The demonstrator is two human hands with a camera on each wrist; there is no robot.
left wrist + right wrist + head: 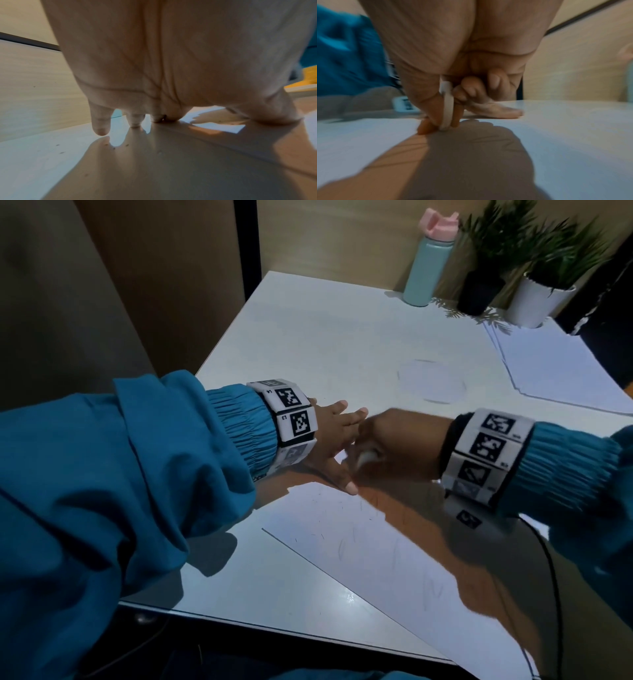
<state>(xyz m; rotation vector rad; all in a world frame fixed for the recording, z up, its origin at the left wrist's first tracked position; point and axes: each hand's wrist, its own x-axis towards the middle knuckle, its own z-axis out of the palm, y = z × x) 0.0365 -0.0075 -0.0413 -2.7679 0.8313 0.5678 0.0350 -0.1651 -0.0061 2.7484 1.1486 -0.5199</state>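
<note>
Closest in is the sheet of paper (342, 539), covered in faint pencil scribbles. At its far corner the left hand (325, 443) lies flat with fingers straight, pinning it so it won't slide, I'd guess. The right hand (400, 446) pinches a small white thing, probably an eraser (447, 106) (blurry, so not sure), tip down on the paper. The head view mostly hides it; the right wrist view shows thumb and fingers either side. Further back: a paper stack (555, 368), a bottle (428, 265) and potted plants (513, 268).
</note>
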